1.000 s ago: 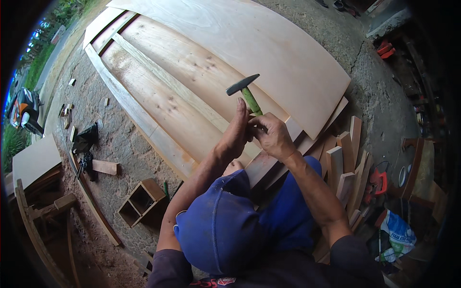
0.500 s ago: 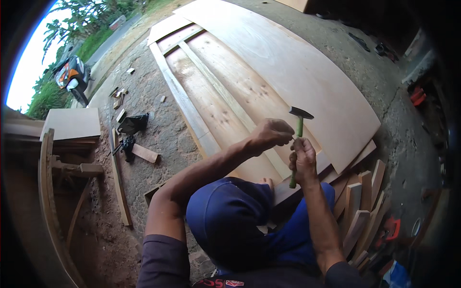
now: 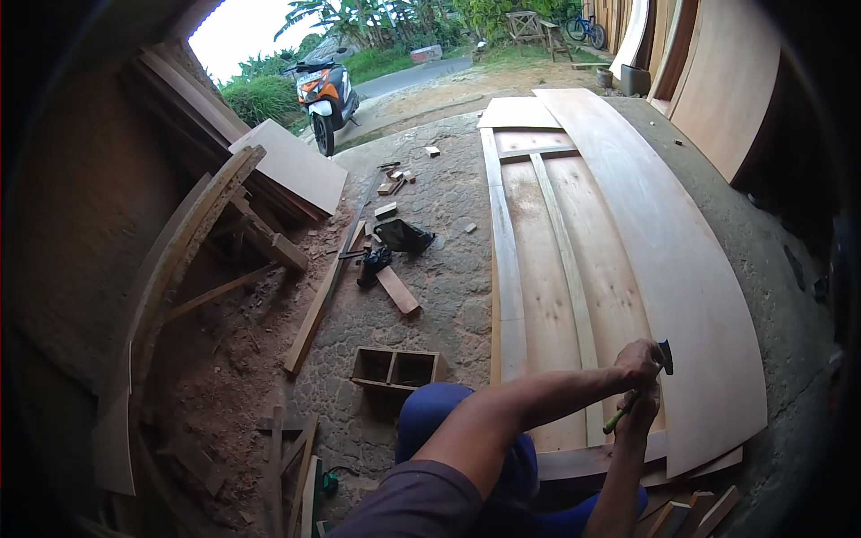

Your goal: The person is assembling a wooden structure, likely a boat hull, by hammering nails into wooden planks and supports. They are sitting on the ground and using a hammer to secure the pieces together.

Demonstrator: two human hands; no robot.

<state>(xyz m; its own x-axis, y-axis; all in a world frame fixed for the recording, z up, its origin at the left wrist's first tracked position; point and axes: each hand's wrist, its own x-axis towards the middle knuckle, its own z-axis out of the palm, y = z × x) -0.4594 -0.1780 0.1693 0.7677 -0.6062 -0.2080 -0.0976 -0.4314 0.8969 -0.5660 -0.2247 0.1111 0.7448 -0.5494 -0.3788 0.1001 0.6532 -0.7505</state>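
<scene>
My right hand (image 3: 639,411) is wrapped round the green handle of a hammer (image 3: 665,357), whose dark head points up and away from me. Close beside the hammer head is my left hand (image 3: 637,360), fingers drawn together; whatever they hold, if anything, is too small to make out. Both hands are above a long wooden door-like frame (image 3: 509,296) with a middle strip (image 3: 567,242) and boards between its rails. A pale plywood sheet (image 3: 668,233) lies over the frame's right side, reaching close to my hands.
A two-compartment wooden box (image 3: 439,369) stands left of my knee. Beyond it lie a black bag (image 3: 405,236), a short plank (image 3: 398,291) and wood offcuts. Stacked boards (image 3: 291,166) lean at left. A scooter (image 3: 327,100) stands outside. Timber pieces (image 3: 695,516) lie lower right.
My view has swung left and up, so the panel and hands appear further right. The hammer stays in my right hand; my left hand remains closed beside it, now nearer its head.
</scene>
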